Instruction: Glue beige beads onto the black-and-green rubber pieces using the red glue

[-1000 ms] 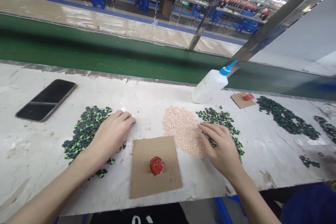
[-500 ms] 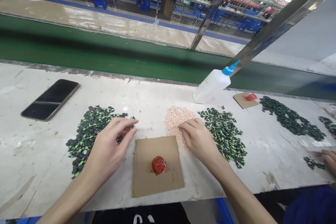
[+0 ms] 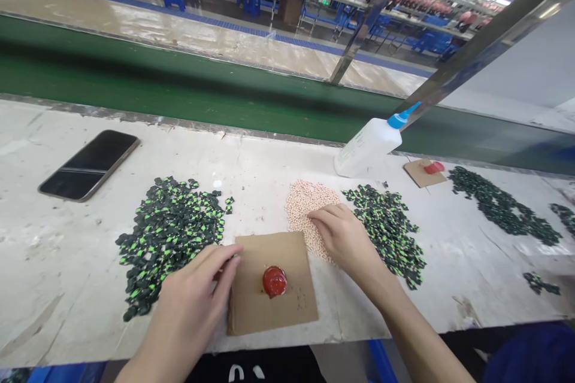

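My left hand (image 3: 193,299) hovers at the left edge of a brown cardboard square (image 3: 272,281), fingers pinched together on something I cannot make out. A blob of red paste (image 3: 274,280) sits in the middle of the cardboard. Left of it lies a pile of small black-and-green pieces (image 3: 168,233). My right hand (image 3: 344,239) rests on a heap of small pink pellets (image 3: 308,206), fingers curled down into them; what they hold is hidden. A second pile of black-and-green pieces (image 3: 389,230) lies just right of that hand.
A black phone (image 3: 90,164) lies at the far left of the white bench. A white squeeze bottle with a blue nozzle (image 3: 371,143) lies behind the pellets. Further right are another cardboard scrap with red paste (image 3: 424,170) and dark pieces (image 3: 498,206). A green conveyor belt (image 3: 179,93) runs behind.
My left hand pulled back from the left pile to the cardboard's edge, fingers now pinched. My right hand shifted left from the right green pile onto the pink pellets.
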Available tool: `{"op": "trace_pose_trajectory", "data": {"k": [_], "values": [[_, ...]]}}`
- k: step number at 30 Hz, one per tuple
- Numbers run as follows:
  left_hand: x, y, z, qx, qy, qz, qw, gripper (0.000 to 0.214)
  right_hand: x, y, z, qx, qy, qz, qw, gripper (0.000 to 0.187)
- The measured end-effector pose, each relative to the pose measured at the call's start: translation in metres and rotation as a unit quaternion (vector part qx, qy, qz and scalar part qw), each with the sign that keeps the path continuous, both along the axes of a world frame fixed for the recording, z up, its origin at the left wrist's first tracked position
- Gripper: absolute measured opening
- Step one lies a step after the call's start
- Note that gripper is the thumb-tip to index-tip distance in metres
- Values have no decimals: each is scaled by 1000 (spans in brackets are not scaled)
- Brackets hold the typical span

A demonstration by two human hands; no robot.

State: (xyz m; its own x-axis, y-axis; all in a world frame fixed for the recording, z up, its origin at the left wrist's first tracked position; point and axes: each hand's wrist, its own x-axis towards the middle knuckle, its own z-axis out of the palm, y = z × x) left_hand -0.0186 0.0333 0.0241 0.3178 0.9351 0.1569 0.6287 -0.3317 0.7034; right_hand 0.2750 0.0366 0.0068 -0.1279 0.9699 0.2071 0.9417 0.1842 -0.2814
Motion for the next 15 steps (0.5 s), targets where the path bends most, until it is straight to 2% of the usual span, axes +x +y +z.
{"op": "trace_pose_trajectory", "data": {"k": [5,15], "values": [[5,-1,-12,32,33,-9,999,27,-1,-1,1,-3,5,-7,1000,32],[4,2,-20,82,-13,2,997,22,1,-1,2,-7,46,-7,999,33]]}}
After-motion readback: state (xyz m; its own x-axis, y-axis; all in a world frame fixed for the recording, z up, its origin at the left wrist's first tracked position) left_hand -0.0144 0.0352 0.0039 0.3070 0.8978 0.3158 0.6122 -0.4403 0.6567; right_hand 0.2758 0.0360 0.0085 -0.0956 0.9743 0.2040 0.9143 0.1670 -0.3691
